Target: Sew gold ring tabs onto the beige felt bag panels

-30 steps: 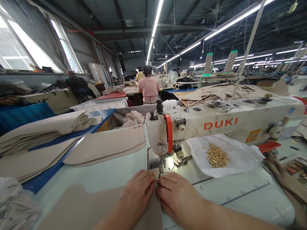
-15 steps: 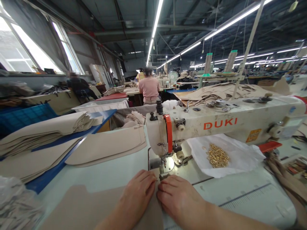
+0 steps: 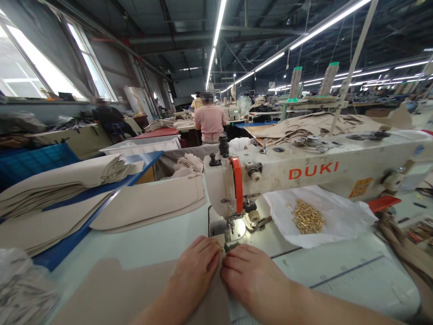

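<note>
My left hand [image 3: 194,273] and my right hand [image 3: 252,277] lie side by side, fingers flat, pressing a beige fabric piece [image 3: 115,293] on the pale table. Their fingertips almost touch just in front of the presser foot [image 3: 230,238] of a white DUKI sewing machine [image 3: 304,174]. The fabric's front edge runs under the foot between my hands. Neither hand grips anything; both press down on the cloth.
A white sheet holds a heap of small gold metal rings [image 3: 307,217] to the right of the needle. Stacks of beige cut pieces [image 3: 149,203] lie at the left, some on a blue board [image 3: 64,248]. A person in a pink top [image 3: 210,122] sits ahead, back turned.
Both hands stay flat on the fabric and have crept slightly toward the presser foot. The view has tilted a little.
</note>
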The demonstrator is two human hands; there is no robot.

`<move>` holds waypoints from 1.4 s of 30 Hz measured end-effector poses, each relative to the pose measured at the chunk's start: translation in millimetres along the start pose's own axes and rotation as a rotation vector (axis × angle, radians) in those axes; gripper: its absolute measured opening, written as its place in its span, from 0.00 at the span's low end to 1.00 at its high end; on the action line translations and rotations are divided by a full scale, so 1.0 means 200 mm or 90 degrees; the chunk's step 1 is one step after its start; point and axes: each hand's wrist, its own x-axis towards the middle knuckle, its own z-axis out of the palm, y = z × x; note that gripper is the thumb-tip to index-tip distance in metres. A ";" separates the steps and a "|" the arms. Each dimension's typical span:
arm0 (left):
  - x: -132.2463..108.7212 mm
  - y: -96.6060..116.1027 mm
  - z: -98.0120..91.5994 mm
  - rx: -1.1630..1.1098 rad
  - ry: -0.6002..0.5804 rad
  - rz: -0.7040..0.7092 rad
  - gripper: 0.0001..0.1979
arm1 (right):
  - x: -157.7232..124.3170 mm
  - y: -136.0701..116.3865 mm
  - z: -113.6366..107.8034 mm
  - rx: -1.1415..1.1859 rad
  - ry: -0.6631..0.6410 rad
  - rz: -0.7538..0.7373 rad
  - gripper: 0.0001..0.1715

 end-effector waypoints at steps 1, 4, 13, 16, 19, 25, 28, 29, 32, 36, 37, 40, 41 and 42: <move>0.00 0.00 0.00 0.000 -0.004 -0.001 0.11 | 0.00 0.00 -0.01 0.003 0.003 0.001 0.02; 0.00 0.00 0.00 -0.003 -0.015 -0.009 0.12 | 0.00 -0.01 -0.02 0.013 0.017 0.015 0.03; 0.01 0.03 -0.05 -0.045 -0.026 -0.035 0.11 | 0.04 -0.01 -0.06 -0.008 0.012 0.053 0.04; 0.01 0.04 -0.06 -0.054 -0.020 -0.037 0.11 | 0.04 -0.01 -0.06 -0.030 -0.001 0.032 0.04; 0.01 0.05 -0.06 -0.056 -0.014 -0.048 0.11 | 0.05 -0.01 -0.06 -0.046 -0.007 0.022 0.06; 0.03 0.04 -0.03 -0.047 -0.001 -0.037 0.11 | 0.06 0.03 -0.10 -0.092 -0.033 -0.007 0.06; 0.07 0.04 0.01 -0.043 0.011 -0.027 0.11 | 0.05 0.07 -0.13 -0.107 -0.051 -0.014 0.06; 0.09 0.04 0.02 -0.042 0.015 -0.028 0.11 | 0.05 0.09 -0.13 -0.110 -0.051 -0.011 0.05; 0.12 0.02 0.05 -0.043 0.009 -0.043 0.11 | 0.04 0.13 -0.13 -0.110 -0.048 -0.001 0.05; 0.14 0.00 0.07 -0.033 0.011 -0.048 0.10 | 0.05 0.15 -0.11 -0.101 -0.046 0.007 0.06; 0.15 0.00 0.07 -0.028 0.012 -0.046 0.10 | 0.05 0.16 -0.11 -0.100 -0.045 0.009 0.06; 0.16 -0.01 0.09 -0.020 0.006 -0.031 0.11 | 0.04 0.18 -0.10 -0.096 -0.036 0.015 0.06; 0.16 -0.01 0.09 -0.022 0.005 -0.025 0.11 | 0.03 0.18 -0.10 -0.094 -0.032 0.017 0.05; 0.17 -0.01 0.10 -0.025 0.005 -0.020 0.11 | 0.03 0.18 -0.10 -0.091 -0.027 0.021 0.06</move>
